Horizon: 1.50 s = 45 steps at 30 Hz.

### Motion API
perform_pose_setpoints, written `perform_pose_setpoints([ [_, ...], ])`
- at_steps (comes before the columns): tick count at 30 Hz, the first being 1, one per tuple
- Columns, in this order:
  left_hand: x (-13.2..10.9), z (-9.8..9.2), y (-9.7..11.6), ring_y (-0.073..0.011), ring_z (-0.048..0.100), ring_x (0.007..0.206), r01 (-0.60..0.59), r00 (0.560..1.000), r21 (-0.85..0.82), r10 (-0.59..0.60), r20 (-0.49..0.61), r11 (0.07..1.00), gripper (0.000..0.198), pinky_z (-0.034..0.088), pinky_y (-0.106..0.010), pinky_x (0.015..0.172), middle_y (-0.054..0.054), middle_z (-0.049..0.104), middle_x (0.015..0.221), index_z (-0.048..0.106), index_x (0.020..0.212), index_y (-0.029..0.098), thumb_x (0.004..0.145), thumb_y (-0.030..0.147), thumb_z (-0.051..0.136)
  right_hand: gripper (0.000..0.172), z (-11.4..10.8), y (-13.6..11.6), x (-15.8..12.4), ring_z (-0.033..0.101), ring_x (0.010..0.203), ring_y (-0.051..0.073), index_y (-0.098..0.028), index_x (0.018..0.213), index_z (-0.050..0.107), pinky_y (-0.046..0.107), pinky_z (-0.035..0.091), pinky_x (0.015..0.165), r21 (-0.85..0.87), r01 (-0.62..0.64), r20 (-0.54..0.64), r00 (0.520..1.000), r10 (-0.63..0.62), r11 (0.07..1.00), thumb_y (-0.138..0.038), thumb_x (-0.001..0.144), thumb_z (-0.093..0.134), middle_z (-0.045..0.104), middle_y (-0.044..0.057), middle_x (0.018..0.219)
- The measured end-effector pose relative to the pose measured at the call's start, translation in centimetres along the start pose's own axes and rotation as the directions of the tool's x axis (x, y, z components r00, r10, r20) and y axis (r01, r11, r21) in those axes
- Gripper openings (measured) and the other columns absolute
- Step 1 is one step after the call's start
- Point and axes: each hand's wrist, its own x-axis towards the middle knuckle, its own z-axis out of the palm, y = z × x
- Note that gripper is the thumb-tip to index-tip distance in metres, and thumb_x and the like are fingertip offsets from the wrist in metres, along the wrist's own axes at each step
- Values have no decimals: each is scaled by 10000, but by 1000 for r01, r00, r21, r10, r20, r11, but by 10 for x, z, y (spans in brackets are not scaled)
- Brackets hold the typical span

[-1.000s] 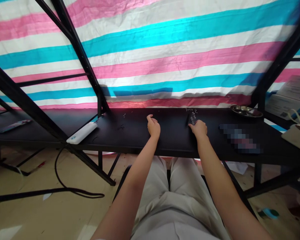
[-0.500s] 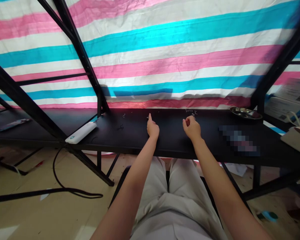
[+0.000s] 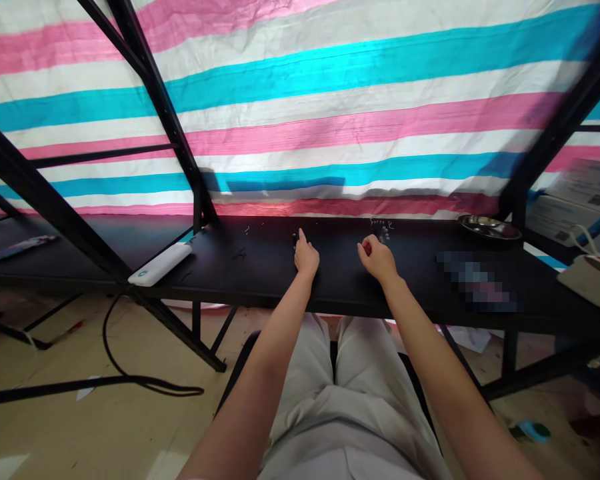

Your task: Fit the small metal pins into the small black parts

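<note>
Left hand (image 3: pixel 306 259) rests on the black tabletop (image 3: pixel 260 277) with its index finger (image 3: pixel 300 235) raised toward the far edge and its other fingers loosely curled. A tiny dark speck sits just beside that fingertip, but it is too small to identify, and I cannot tell whether the hand holds anything.

Right hand (image 3: pixel 377 260) lies well apart from the left, near the middle of the tabletop. Its fingers (image 3: pixel 367 248) curl inward, with the thumb close by. Nothing is clearly visible between them, so I cannot tell whether they pinch a small piece.

Just beyond the right hand, a cluster of small dark parts (image 3: pixel 383 230) lies at the far edge of the tabletop. Each piece is too small to identify. Fine pale bits (image 3: pixel 247 230) and dark scraps (image 3: pixel 239 254) lie farther left, between the left hand and a white power bank (image 3: pixel 160 264) near the tabletop's front edge.

To the right, a shallow steel dish (image 3: pixel 489 227) sits at the far edge, and a pixelated, unreadable patch (image 3: pixel 475 280) covers the tabletop nearer the front. A slim dark remote-like object (image 3: pixel 20 248) lies at the far left end.

A black steel frame (image 3: pixel 160 113) rises in front of a pink, turquoise and white striped tarpaulin (image 3: pixel 330 113). Below the tabletop are the person's pale trousers (image 3: pixel 325 393), with a black cable (image 3: pixel 130 380) looping across the floor to the left.
</note>
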Motion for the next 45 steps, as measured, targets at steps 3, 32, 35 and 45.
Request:
perform_pose_setpoints([
  [3, 0, 0, -1, -264, 558, 1042, -10, 999, -30, 9, -33, 999, 421, 417, -373, 869, -155, 580, 1142, 414, 1273, 179, 856, 124, 412, 173, 0, 1, 0, 488, 539, 144, -222, 783, 471, 246, 303, 546, 3, -4, 4, 1000, 4, 1000, -385, 827, 431, 531, -6, 607],
  [32, -5, 19, 1, -23, 388, 346, 15, 855, -585, 293, 427, 811, 100, 286, -164, 399, 72, 537, 612, 402, 865, 193, 855, 232, 493, 263, 18, 0, 0, 588, 724, 172, -208, 940, 580, 253, 365, 609, -21, 192, 228, 956, -183, 981, -344, 922, 355, 657, 61, 873],
  [35, -4, 19, 0, -24, 401, 352, -4, 858, -552, 286, 426, 834, 121, 294, -162, 409, 65, 534, 587, 411, 793, 184, 878, 254, 463, 271, 17, -2, 0, 586, 745, 177, -208, 940, 584, 252, 365, 611, -23, 208, 221, 955, -198, 978, -344, 922, 351, 654, 65, 889],
  [45, -3, 22, 0, -44, 413, 328, -8, 888, -568, 267, 374, 823, 121, 273, -175, 374, 69, 486, 560, 403, 777, 188, 893, 221, 392, 285, 20, -4, 0, 591, 779, 174, -202, 971, 584, 243, 367, 619, -41, 244, 206, 951, -231, 969, -336, 934, 335, 654, 72, 935],
])
